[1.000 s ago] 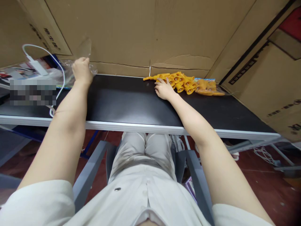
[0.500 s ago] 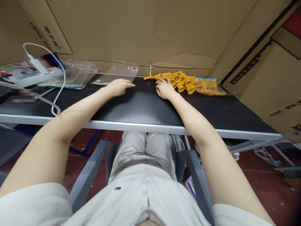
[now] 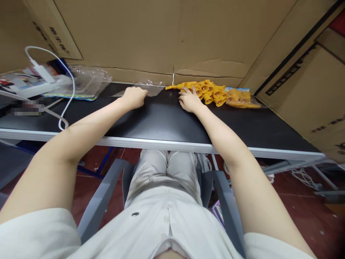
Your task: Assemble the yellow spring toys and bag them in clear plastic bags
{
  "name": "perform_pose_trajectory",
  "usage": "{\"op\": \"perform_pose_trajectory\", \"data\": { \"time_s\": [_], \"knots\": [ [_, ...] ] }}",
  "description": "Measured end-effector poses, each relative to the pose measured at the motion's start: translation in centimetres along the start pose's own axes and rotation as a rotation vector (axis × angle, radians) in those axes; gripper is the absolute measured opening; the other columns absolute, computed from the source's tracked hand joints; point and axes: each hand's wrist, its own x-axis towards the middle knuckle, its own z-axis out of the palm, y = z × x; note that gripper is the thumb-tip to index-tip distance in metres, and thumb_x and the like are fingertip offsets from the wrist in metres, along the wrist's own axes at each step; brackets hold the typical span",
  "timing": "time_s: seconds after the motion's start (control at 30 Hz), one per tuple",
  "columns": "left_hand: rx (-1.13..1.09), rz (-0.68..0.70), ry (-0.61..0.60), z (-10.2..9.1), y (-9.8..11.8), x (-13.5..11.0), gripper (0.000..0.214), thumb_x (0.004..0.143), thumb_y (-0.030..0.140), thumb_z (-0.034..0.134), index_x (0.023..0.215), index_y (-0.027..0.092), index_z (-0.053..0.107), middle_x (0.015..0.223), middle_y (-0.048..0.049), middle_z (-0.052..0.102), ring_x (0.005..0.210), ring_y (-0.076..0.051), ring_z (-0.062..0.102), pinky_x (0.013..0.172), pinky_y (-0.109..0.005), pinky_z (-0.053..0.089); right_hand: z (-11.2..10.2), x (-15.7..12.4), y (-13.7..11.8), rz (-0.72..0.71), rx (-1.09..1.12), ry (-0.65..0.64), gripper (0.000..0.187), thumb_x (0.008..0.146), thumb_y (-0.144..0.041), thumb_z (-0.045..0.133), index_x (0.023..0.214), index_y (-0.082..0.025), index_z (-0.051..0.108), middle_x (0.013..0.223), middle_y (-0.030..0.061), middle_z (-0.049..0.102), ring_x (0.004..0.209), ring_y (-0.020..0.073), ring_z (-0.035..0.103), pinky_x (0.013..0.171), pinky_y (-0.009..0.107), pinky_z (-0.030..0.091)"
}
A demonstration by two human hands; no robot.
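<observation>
My left hand (image 3: 134,98) is closed at the near side of a clear plastic bag (image 3: 153,88), its fingers curled around the bag's edge. The grip itself is hidden under the knuckles. Over on the right, my right hand (image 3: 190,100) rests with fingers spread on the left end of a pile of yellow plastic horn-shaped pieces (image 3: 208,91). Several flared, cup-like mouths face toward me. Touching the pile's right side is a clear bag of similar yellow pieces (image 3: 239,98) with a blue printed strip.
A stack of clear plastic packaging (image 3: 88,82) lies at the left. Beside it, a white power strip (image 3: 45,88) has a charger (image 3: 44,73) and looping white cable (image 3: 72,86). Cardboard walls (image 3: 161,36) close off the back and right of the black table (image 3: 167,122).
My left hand has gone from a pointing shape to a closed one and moved slightly left. The clear plastic bag has shifted right and crumpled. My right hand has stayed at the pile.
</observation>
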Motion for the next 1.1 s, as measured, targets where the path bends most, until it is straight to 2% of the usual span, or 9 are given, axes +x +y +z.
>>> {"op": "perform_pose_trajectory", "data": {
  "time_s": [0.2,0.3,0.37,0.43,0.57,0.67,0.87,1.0,1.1],
  "knots": [
    [-0.207,-0.075,0.263,-3.7,0.2,-1.8,0.063,0.101,0.013,0.041,0.16,0.015,0.062,0.155,-0.0171,0.071,0.149,-0.039,0.064,0.124,-0.054,0.049,0.2,0.0,0.2,-0.016,0.018,0.028,0.052,0.105,-0.018,0.042,0.138,-0.012,0.082,0.158,0.0206,0.069,0.165,0.0426,0.042,0.133,0.082,0.028],
    [-0.214,0.07,0.405,-4.8,0.0,-2.4,0.062,0.109,0.016,0.031,0.165,0.013,0.057,0.169,-0.0102,0.063,0.157,-0.028,0.058,0.131,-0.042,0.04,0.0,0.0,0.0,-0.002,0.014,-0.001,0.054,0.105,-0.018,0.04,0.14,-0.01,0.081,0.159,0.0221,0.067,0.167,0.0434,0.04,0.134,0.083,0.025],
    [-0.162,0.187,0.422,-4.4,-0.7,-2.2,0.059,0.113,0.023,0.029,0.161,0.017,0.062,0.173,-0.006,0.06,0.163,-0.026,0.051,0.14,-0.046,0.026,-0.1,-0.1,-0.2,0.002,0.012,-0.009,0.054,0.105,-0.018,0.04,0.14,-0.01,0.081,0.16,0.0223,0.066,0.167,0.0439,0.04,0.134,0.084,0.022],
    [-0.113,0.265,0.38,-3.3,-1.6,-1.6,0.058,0.114,0.029,0.029,0.154,0.024,0.07,0.174,-0.0044,0.058,0.166,-0.026,0.047,0.144,-0.053,0.012,-0.1,-0.1,-0.2,0.003,0.01,-0.006,0.054,0.105,-0.018,0.041,0.141,-0.011,0.081,0.161,0.0214,0.066,0.166,0.0445,0.04,0.134,0.085,0.02],
    [-0.119,0.255,0.234,0.2,-3.8,-0.1,0.059,0.105,0.024,0.038,0.15,0.035,0.074,0.167,-0.0044,0.065,0.166,-0.031,0.048,0.143,-0.063,0.012,0.0,0.0,0.0,-0.008,0.005,-0.002,0.053,0.105,-0.018,0.043,0.141,-0.013,0.081,0.16,0.0204,0.067,0.166,0.0434,0.04,0.134,0.083,0.023],
    [-0.079,0.175,0.112,2.0,-5.2,0.8,0.064,0.099,0.018,0.04,0.157,0.024,0.069,0.166,-0.0155,0.064,0.165,-0.035,0.048,0.139,-0.072,0.018,0.1,0.0,0.1,-0.022,0.014,0.009,0.051,0.106,-0.018,0.042,0.138,-0.011,0.082,0.159,0.0215,0.067,0.166,0.043,0.041,0.134,0.082,0.024],
    [0.044,0.024,-0.198,0.6,-5.1,1.4,0.07,0.093,0.008,0.046,0.161,0.015,0.063,0.175,-0.0206,0.054,0.169,-0.04,0.04,0.133,-0.086,0.016,0.1,0.0,0.2,-0.014,0.018,0.006,0.053,0.107,-0.019,0.041,0.139,-0.01,0.081,0.159,0.0221,0.067,0.167,0.0436,0.041,0.134,0.083,0.025],
    [0.084,-0.116,-0.3,-0.3,-3.8,2.5,0.06,0.102,0.012,0.04,0.154,0.0,0.066,0.167,-0.0269,0.06,0.163,-0.042,0.049,0.139,-0.071,0.019,0.2,0.1,0.2,-0.017,0.004,0.003,0.053,0.106,-0.018,0.042,0.142,-0.011,0.08,0.16,0.0216,0.067,0.167,0.0446,0.041,0.133,0.086,0.023],
    [0.038,-0.188,-0.303,0.9,-3.8,4.6,0.064,0.106,0.024,0.041,0.159,-0.006,0.059,0.163,-0.0325,0.061,0.157,-0.042,0.058,0.131,-0.051,0.045,0.1,0.2,0.0,-0.013,-0.032,-0.011,0.053,0.106,-0.018,0.045,0.147,-0.014,0.079,0.161,0.02,0.067,0.167,0.0452,0.04,0.134,0.086,0.019]
  ]
}}
